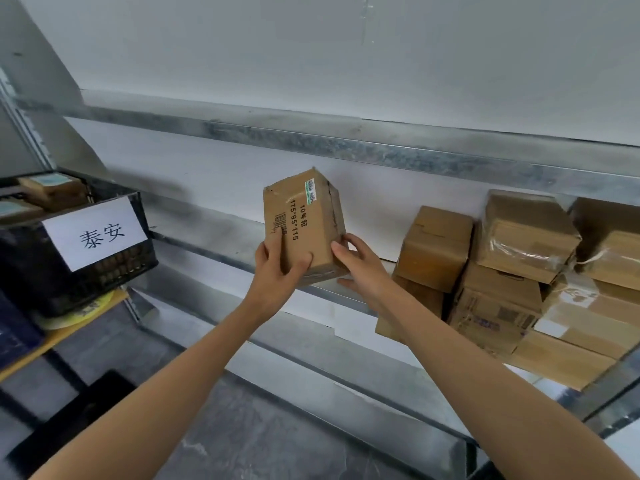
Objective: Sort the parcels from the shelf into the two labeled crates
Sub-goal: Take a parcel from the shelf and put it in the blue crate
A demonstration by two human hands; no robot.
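Observation:
Both my hands hold a small brown cardboard parcel (306, 216) up in front of the metal shelf (346, 299). It bears black printed size text, a barcode and a green-striped sticker. My left hand (277, 268) grips its lower left side with fingers curled onto the front face. On the lower right edge, my right hand (360, 265) holds the parcel with its thumb on the front. A black plastic crate (114, 271) with a white paper label stands at the left; a few parcels lie inside it.
Several more cardboard parcels (519, 271) are stacked on the shelf at the right, some wrapped in clear tape. A higher shelf beam (346, 143) runs across above. A dark object (76, 420) sits low at the left on the grey floor.

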